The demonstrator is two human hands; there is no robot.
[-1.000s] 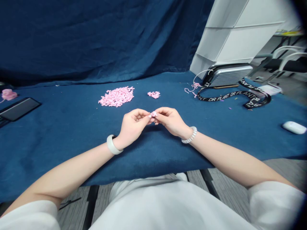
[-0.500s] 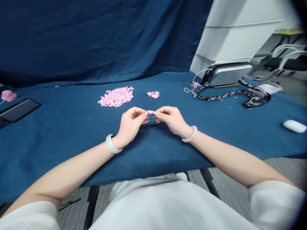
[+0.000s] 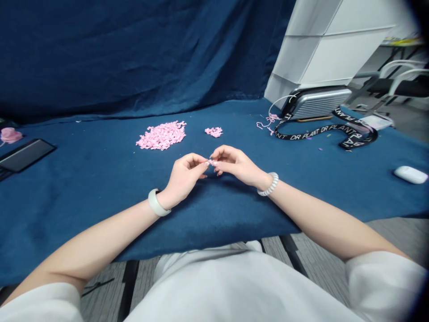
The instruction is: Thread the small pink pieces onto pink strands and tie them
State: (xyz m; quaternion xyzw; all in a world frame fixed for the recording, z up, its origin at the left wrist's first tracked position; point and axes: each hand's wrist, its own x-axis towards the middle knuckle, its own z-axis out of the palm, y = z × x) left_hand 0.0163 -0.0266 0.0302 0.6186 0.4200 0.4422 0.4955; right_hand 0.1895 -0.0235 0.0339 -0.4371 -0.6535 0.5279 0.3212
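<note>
Between my two hands, above the near part of the blue cloth, is a small pink knotted piece (image 3: 210,162) that looks like yarn; its exact make is too small to tell. My left hand (image 3: 183,176) pinches its left end between thumb and forefinger. At its right end, the thumb and fingertips of my right hand (image 3: 238,167) are closed on it, the other fingers curled. Beyond my left hand lies a wide pile of similar pink pieces (image 3: 161,136). A smaller pink cluster (image 3: 213,132) rests straight beyond the fingertips.
A black lettered lanyard (image 3: 303,136) curls by a silver ribbed case (image 3: 320,103) at the back right, beside loose pink strands (image 3: 271,118). At the right is a white mouse-shaped object (image 3: 410,175). A dark phone-like slab (image 3: 27,155) and a pink ball (image 3: 11,135) lie far left.
My right hand's fingers have shifted, the forefinger lifting and arching while the thumb stays at the pink piece. Both hands remain in nearly the same place.
</note>
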